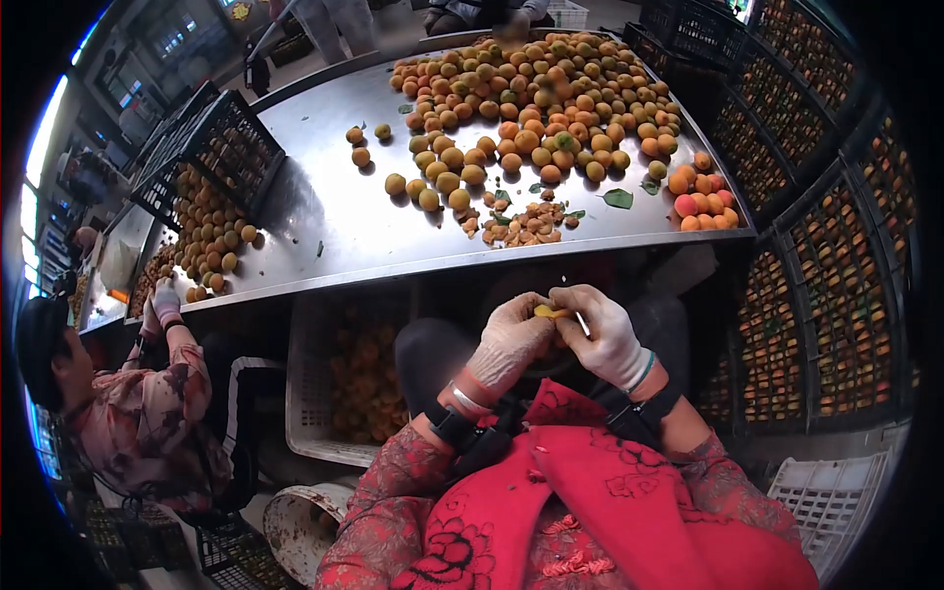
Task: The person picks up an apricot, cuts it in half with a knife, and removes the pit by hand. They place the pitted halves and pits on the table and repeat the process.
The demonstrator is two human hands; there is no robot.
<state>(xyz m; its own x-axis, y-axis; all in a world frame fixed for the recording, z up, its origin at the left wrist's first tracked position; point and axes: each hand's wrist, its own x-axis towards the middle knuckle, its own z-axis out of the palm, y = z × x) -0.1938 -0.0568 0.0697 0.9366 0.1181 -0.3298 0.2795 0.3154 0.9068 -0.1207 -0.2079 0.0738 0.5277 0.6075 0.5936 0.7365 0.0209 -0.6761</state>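
Note:
Both my hands are in white knitted gloves and meet just below the front edge of the metal table [324,236]. Between the fingers of my left hand [511,339] is a yellow piece of fruit [551,312]. My right hand [605,339] touches the same piece from the other side, its fingers closed around something white and thin whose shape is partly hidden. On the table beyond my hands lie small fruit pieces [526,226] and a large heap of orange and yellow fruit [541,98]. Redder fruit [700,202] sits at the right corner.
A white crate [307,393] with fruit pieces stands below the table on the left, near a bucket [295,531]. Stacked black crates [806,295] of fruit rise at the right. A co-worker [147,413] in gloves sits at the left, near a tipped black crate [236,147].

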